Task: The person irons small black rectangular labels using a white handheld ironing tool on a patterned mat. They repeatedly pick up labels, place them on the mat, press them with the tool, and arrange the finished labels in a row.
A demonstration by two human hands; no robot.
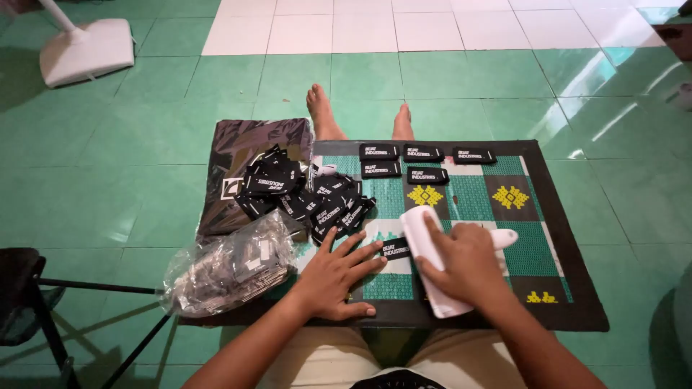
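one black label (396, 249) under flat left hand (337, 277), right hand (465, 265) gripping white tool (431, 261), five labels (422, 163) beyond

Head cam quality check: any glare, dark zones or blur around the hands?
Head view: glare streaks on the green floor tiles upper right; corners fall dark, especially by the black stand lower left; wide-angle bending shows at the edges; left hand, right hand and the white tool are evenly lit and sharp; the clear plastic bag carries small highlights.
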